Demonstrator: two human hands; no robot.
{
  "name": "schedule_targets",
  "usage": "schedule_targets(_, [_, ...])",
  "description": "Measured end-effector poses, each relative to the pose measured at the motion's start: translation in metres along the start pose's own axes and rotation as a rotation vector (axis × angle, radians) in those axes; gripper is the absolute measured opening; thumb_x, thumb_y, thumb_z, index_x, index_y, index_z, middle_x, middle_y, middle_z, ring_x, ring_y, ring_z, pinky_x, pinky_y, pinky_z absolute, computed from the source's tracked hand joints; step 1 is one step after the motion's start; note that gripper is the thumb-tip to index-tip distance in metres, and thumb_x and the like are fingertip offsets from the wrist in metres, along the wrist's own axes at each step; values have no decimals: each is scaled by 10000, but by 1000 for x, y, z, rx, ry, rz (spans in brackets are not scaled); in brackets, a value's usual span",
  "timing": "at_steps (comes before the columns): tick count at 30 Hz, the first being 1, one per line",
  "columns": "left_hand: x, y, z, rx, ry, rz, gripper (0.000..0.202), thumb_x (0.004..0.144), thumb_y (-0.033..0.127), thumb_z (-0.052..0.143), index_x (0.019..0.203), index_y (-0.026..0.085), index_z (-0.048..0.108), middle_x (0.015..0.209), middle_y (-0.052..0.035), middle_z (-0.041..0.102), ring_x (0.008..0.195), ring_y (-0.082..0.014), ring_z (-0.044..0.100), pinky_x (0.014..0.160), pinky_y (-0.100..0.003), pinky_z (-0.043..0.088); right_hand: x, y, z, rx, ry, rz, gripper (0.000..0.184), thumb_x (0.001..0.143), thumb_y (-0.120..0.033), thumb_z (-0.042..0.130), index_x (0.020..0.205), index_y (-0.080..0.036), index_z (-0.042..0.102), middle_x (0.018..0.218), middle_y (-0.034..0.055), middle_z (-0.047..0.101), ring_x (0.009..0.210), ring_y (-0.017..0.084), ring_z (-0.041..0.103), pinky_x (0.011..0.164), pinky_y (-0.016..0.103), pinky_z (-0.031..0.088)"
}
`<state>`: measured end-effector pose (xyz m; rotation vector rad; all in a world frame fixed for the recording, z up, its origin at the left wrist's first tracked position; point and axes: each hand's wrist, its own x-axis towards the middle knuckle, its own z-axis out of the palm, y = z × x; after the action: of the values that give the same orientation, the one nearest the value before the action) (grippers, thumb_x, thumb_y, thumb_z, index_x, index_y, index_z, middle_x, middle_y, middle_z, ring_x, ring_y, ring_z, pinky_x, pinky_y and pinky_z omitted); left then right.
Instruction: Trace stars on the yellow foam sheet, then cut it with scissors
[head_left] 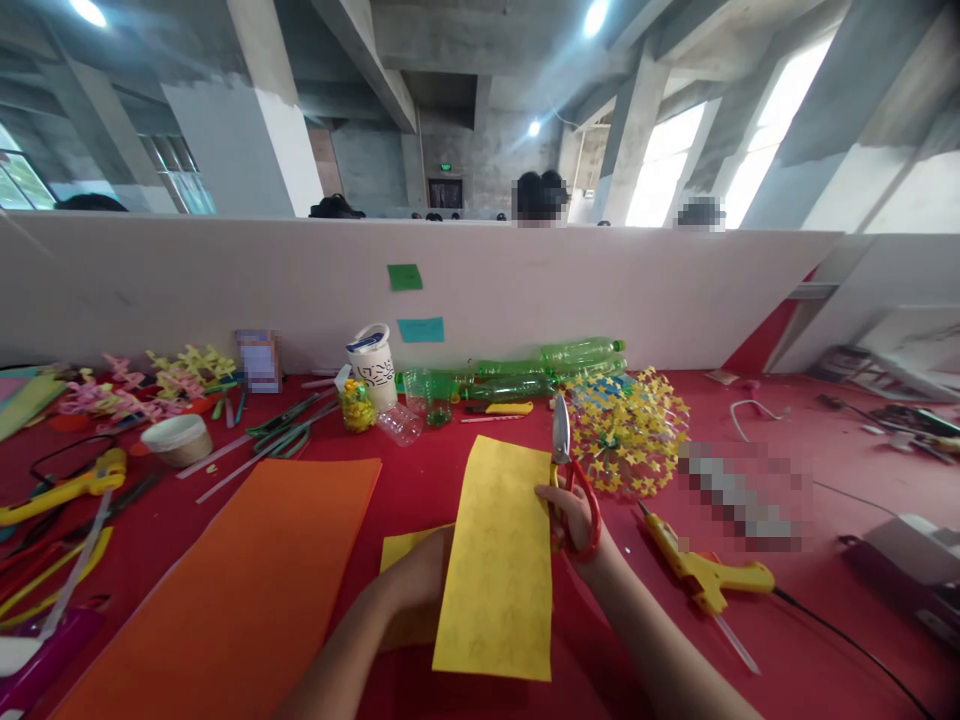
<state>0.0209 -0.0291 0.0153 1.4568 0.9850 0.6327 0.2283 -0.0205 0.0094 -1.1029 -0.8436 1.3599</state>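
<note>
A yellow sheet (499, 560) with rows of faint printed shapes is raised over the red table, tilted towards me. My left hand (433, 562) reaches behind it; the fingers are hidden by the sheet, so their grip does not show. My right hand (574, 510) is closed round red-handled scissors (561, 430), with the metal blades pointing up. A fingertip of that hand overlaps the sheet's right edge. Under my left wrist lies another yellow sheet (409, 550). Just beyond the scissors stands a round cluster of small yellow stars (626, 430).
Orange sheets (247, 570) lie on the left. A yellow glue gun (705, 575) with a cord is at right, another glue gun (75, 485) far left. Green plastic bottles (517, 385) and a white bucket (373, 365) stand before the white partition (525, 290).
</note>
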Motion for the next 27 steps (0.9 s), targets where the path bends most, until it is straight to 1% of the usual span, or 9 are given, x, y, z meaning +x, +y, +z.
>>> schedule_targets(4, [-5,-4,-10,-175,-206,-65,397,765,533,503,881,192,671,766,-88,662,774,-297,606,615,-388,467,3,8,3,53,111,-4,248,672,-340,580,545,-176,445,306,-46,429,255,79,365,288,200,295])
schedule_targets(6, [-3,-3,-11,-217,-292,-35,499,589,453,724,1026,232,630,953,-89,644,915,-309,567,718,-406,460,4,10,6,86,177,-51,230,644,-343,621,616,-169,472,368,-13,520,295,103,437,313,210,344])
schedule_targets(8, [1,-1,-9,-251,-383,-3,776,433,350,830,1151,235,560,1080,-87,597,998,-301,533,822,-404,423,3,10,10,101,197,-88,239,627,-340,649,650,-171,482,415,5,564,339,123,489,362,231,400])
schedule_targets(9, [3,0,-7,-310,-405,19,761,522,406,789,1206,209,517,1105,-106,580,1018,-291,524,864,-412,390,2,9,12,101,195,-102,233,633,-338,650,646,-173,485,427,9,571,356,129,502,388,241,420])
schedule_targets(12, [11,-2,1,-319,-179,-25,484,823,540,465,1093,164,608,1007,-104,620,875,-214,573,889,-368,361,-3,8,18,44,165,-130,226,694,-338,607,584,-170,505,457,32,583,392,130,516,435,254,435])
schedule_targets(15, [17,-9,2,-261,81,-52,490,864,532,383,963,143,664,884,-88,648,782,-196,576,796,-312,417,-9,8,21,-26,101,-167,309,744,-371,563,522,-173,485,411,26,538,398,131,512,460,259,435])
schedule_targets(18, [21,-14,-6,-242,212,-15,464,848,512,426,864,123,680,810,-93,656,730,-200,578,721,-302,452,-9,8,19,22,132,-222,233,738,-375,588,668,-188,470,353,-56,447,328,111,448,415,245,404])
schedule_targets(22, [17,-11,-14,-264,216,45,387,843,453,482,769,130,683,802,-91,660,752,-211,582,725,-317,453,-4,9,12,84,159,-215,291,692,-335,644,779,-209,397,410,-105,426,289,82,405,357,214,360])
schedule_targets(27, [9,0,0,-177,16,78,403,876,464,427,829,150,676,770,-63,658,711,-185,573,710,-298,432,1,15,16,149,46,-217,314,684,-321,639,785,-212,362,418,-124,381,267,71,374,356,228,383])
